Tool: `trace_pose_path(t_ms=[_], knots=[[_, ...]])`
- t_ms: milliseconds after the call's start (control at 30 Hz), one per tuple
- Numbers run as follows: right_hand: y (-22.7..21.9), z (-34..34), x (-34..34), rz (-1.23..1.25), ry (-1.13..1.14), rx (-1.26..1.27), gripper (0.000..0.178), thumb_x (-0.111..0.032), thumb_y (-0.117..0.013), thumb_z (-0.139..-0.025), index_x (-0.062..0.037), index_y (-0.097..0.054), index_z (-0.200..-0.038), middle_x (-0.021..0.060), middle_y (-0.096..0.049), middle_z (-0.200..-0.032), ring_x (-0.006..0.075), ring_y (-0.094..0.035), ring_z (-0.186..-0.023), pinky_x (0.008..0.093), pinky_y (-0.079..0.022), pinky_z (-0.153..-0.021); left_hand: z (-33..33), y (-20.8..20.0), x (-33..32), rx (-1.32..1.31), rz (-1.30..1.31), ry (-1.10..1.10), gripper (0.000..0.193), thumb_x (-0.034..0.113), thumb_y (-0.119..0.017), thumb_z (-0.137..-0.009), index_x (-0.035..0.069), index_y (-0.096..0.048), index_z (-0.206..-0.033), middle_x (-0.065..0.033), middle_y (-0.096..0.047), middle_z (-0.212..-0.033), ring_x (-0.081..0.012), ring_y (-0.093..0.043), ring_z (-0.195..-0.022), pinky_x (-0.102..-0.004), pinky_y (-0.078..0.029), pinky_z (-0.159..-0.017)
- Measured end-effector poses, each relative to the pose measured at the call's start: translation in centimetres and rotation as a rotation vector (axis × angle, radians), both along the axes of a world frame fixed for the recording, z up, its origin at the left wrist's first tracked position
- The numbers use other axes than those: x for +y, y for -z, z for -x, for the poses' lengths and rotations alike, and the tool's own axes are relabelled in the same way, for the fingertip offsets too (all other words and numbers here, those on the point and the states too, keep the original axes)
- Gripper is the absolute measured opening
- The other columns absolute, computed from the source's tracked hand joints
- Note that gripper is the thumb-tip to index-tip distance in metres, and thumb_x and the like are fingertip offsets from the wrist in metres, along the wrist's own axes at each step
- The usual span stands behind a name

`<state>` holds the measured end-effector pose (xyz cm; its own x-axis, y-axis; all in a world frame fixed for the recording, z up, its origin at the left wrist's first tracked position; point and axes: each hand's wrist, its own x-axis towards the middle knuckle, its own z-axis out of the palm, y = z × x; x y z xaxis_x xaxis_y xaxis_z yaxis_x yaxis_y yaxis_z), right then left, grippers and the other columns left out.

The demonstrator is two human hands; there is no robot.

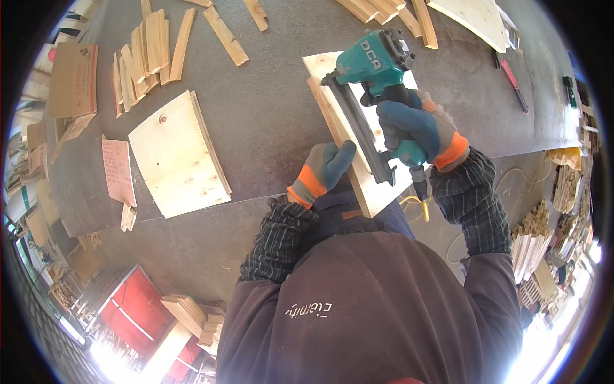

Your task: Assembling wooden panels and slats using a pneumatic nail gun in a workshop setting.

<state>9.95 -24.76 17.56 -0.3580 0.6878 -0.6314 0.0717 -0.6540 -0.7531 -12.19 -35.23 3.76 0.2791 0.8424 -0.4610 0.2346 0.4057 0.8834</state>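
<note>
My right hand [425,128], in a blue-grey and orange work glove, grips the handle of a teal and black air nail gun [373,63]. The gun's long dark magazine lies over a pale wooden board [377,203], and a yellow air hose [425,210] hangs from the handle's lower end. Along the board's left side runs a narrow wooden strip [327,114]. My left hand [324,171], gloved alike, closes on that side near the table's front edge, its thumb against the wood. The gun hides much of the board's face.
Flat pale boards [179,157] lie stacked at the left, beside a pink written sheet [118,169]. Loose wooden strips [153,45] are spread at the far left, with more strips [384,9] at the far side. A red-handled tool [510,75] rests at the right.
</note>
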Motion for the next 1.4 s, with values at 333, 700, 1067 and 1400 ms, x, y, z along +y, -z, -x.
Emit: trace_pose_path(t_ms=[333, 700, 1067, 1400], knots=[[0.5, 0.1, -1.4, 0.032, -0.062, -0.080, 0.029, -0.026, -0.071, -0.094, -0.0007, -0.070, -0.108, 0.0017, -0.062, -0.075, 0.0115, -0.061, -0.063, 0.0288, -0.051, -0.058, 0.1, 1.2, -0.1, -0.053, 0.072, -0.027, 0.066, 0.054, -0.054, -0.106, -0.007, -0.068, -0.085, -0.0060, -0.061, -0.071, -0.0140, -0.056, -0.070, -0.0359, -0.045, -0.061], [2.8, 0.3, -2.0, 0.018, -0.025, -0.005, 0.029, -0.026, -0.071, -0.094, -0.0018, -0.071, -0.110, 0.0010, -0.064, -0.073, 0.0110, -0.061, -0.062, 0.0289, -0.051, -0.056, 1.0, 3.5, 1.6, -0.027, 0.071, -0.028, 0.065, 0.053, -0.051, -0.108, -0.005, -0.070, -0.088, -0.0066, -0.064, -0.076, -0.0159, -0.059, -0.072, -0.0359, -0.048, -0.065], [11.8, 4.4, 0.8, -0.061, 0.000, -0.195, 0.031, -0.026, -0.071, -0.096, -0.0060, -0.071, -0.119, -0.0028, -0.060, -0.076, 0.0095, -0.059, -0.063, 0.0282, -0.048, -0.055, 3.4, 3.0, 4.9, 0.664, 0.089, 0.113, 0.057, 0.057, -0.068, -0.095, 0.002, -0.076, -0.108, -0.0188, -0.078, -0.092, -0.0360, -0.074, -0.086, -0.0440, -0.056, -0.082], [12.0, 6.0, 0.2, -0.126, -0.017, -0.269, 0.031, -0.028, -0.071, -0.096, -0.0056, -0.071, -0.118, -0.0020, -0.061, -0.077, 0.0103, -0.060, -0.064, 0.0285, -0.049, -0.058, 3.4, 5.9, -2.9, 0.593, 0.104, 0.315, 0.069, 0.057, -0.077, -0.088, 0.003, -0.067, -0.130, -0.0211, -0.075, -0.123, -0.0399, -0.073, -0.111, -0.0480, -0.056, -0.096]])
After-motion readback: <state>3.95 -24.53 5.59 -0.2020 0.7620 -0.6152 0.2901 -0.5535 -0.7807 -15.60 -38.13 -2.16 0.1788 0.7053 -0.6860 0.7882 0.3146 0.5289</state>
